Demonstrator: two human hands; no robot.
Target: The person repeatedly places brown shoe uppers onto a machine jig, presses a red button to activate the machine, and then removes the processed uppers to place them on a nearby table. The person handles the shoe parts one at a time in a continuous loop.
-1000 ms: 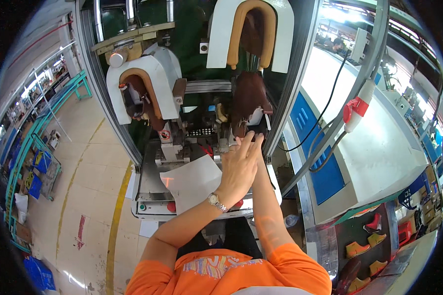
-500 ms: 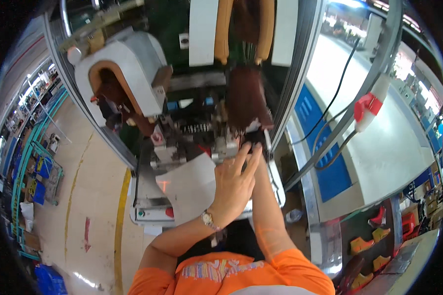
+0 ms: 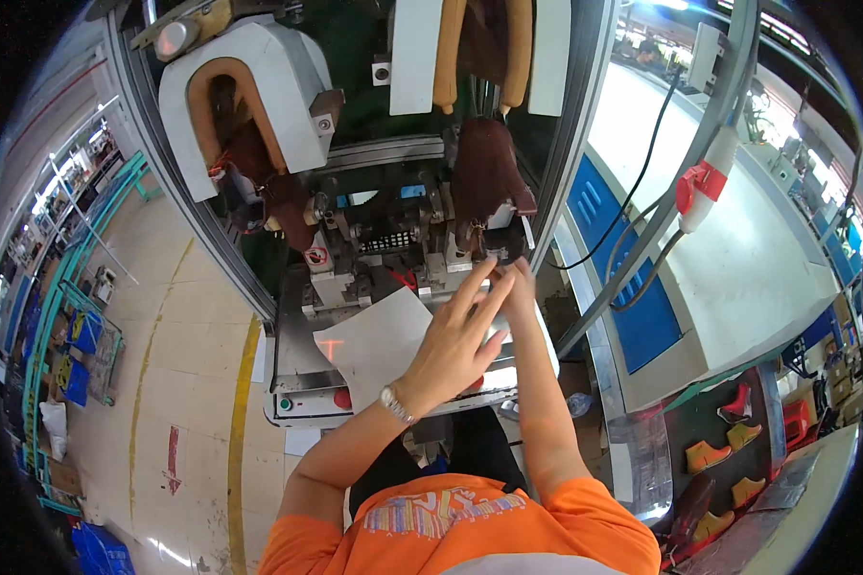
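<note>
A brown leather shoe upper (image 3: 489,172) hangs on the right station of a machine, with a dark opening (image 3: 503,241) at its lower end. Just below that opening is my right hand (image 3: 518,286); its fingers are partly hidden, so I cannot tell whether they grip the edge. My left hand (image 3: 451,340), with a watch on its wrist, crosses in front with fingers stretched out and thumb apart. Its fingertips overlap the right hand. Another brown upper (image 3: 283,196) hangs at the left station, beneath a white arched mould (image 3: 259,81).
A white sheet (image 3: 379,340) with a red light cross lies on the machine's front table. A green button (image 3: 285,404) and red buttons line the front edge. Metal posts (image 3: 585,125) flank the machine. On the right are a red-and-white plug (image 3: 705,187) and several yellow shoes (image 3: 708,455).
My left thumb has spread away from its fingers. The right hand now shows beside the left fingertips. The whole view has shifted slightly, and the machine looks sharper.
</note>
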